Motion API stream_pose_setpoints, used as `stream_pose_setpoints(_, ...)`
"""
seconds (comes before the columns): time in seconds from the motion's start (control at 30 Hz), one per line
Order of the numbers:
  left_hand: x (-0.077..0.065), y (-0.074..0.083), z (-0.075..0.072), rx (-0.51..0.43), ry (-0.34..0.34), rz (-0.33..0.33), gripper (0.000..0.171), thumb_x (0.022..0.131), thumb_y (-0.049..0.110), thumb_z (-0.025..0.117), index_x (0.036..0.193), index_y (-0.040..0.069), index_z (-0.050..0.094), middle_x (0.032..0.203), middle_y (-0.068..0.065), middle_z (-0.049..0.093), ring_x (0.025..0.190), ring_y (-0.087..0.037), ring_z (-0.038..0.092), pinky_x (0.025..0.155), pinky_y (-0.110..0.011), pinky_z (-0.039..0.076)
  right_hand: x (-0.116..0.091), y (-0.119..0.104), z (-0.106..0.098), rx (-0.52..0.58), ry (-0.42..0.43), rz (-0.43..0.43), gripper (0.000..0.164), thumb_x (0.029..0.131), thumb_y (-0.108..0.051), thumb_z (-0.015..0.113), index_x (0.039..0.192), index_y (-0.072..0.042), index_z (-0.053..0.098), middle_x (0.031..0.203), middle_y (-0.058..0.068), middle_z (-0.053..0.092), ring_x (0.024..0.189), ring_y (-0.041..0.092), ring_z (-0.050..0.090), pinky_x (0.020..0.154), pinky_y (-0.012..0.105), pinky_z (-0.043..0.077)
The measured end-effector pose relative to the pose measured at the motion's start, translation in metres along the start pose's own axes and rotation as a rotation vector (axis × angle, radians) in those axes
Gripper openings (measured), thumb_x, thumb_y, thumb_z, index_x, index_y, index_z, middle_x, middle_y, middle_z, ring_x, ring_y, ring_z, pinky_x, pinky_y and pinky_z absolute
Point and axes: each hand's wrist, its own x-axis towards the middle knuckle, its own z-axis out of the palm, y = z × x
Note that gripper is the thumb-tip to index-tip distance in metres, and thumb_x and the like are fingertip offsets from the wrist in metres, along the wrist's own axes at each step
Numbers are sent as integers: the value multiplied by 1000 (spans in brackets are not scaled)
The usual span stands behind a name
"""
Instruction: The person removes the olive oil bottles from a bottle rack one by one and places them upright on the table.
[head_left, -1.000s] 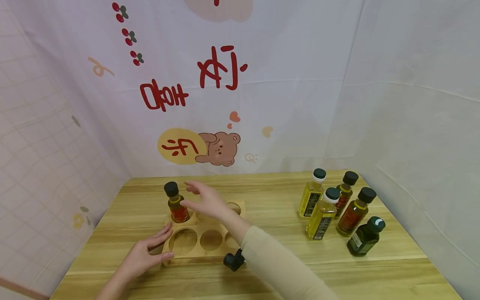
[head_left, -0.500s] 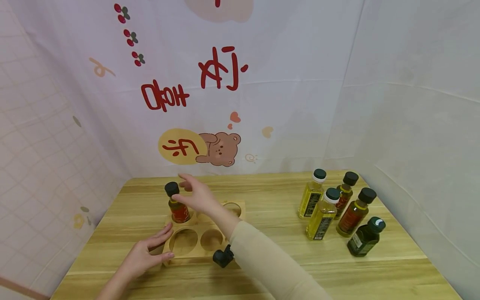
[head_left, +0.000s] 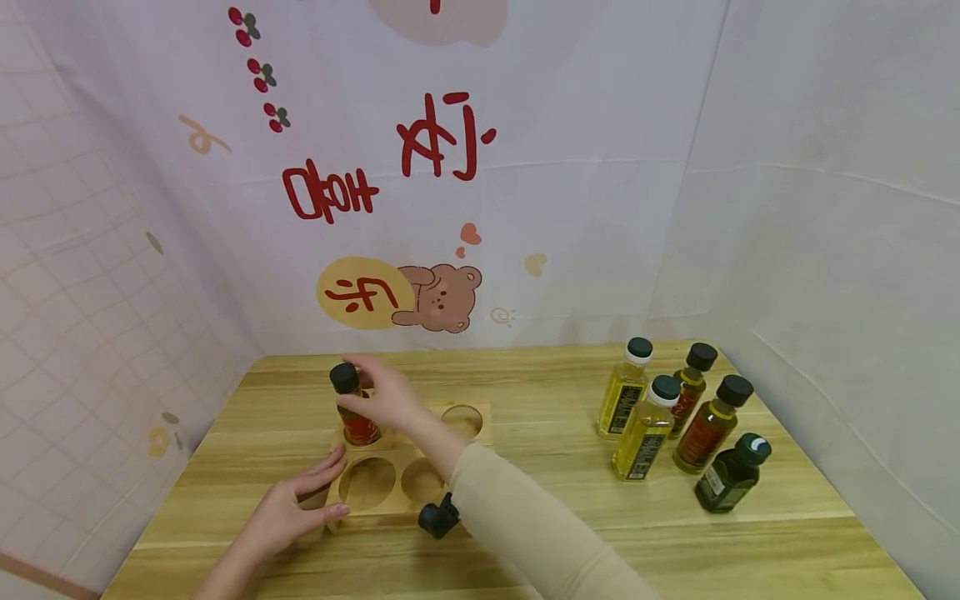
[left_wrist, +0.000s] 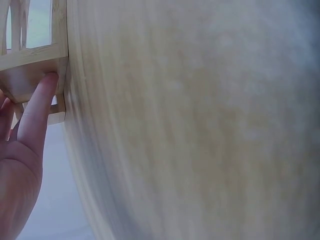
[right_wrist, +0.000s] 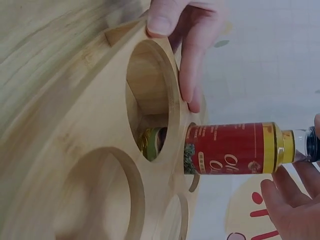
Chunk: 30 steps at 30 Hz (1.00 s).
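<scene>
A small olive oil bottle [right_wrist: 230,149] with a red label and black cap stands upright in the back-left hole of the wooden bottle rack [head_left: 405,521]. Around its neck curl the thumb and fingers of my right hand [head_left: 390,402], just under the cap. My left hand [head_left: 288,508] rests against the rack's left end, fingers fairly straight, thumb near the front corner. The left wrist view catches a finger [left_wrist: 37,112] pressing the end of the rack. Part of the rack lies hidden beneath my right forearm.
Two yellow oil bottles [head_left: 641,442] stand at the right of the wooden table [head_left: 555,508], beside two red-labelled bottles [head_left: 703,433] and a squat dark green bottle [head_left: 727,477]. A printed white cloth [head_left: 585,167] hangs behind. A black device [head_left: 438,517] sits at my right wrist.
My right hand has moved left to the bottle, and its fingers have closed in around the neck. The left hand has stayed at the rack's end.
</scene>
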Motion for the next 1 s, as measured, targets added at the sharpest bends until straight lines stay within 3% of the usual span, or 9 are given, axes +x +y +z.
stream_pose_setpoints(0.43,-2,2,-2,-41,-25,-34,63,85,26,80,141,9,57,151,-3,44,129,5,35,95,-17,39,-5,-2,7,-56,68,24,51,94,-29,71,142,-20,54,114,-3,69,106,8,64,91,28,48)
stream_pose_setpoints(1.0,-1,4,-2,-23,-27,-72,63,84,28,81,141,12,58,151,1,44,132,-2,36,96,-17,38,-10,1,7,16,123,49,44,93,-27,72,135,-20,60,108,-4,70,102,10,63,88,28,49)
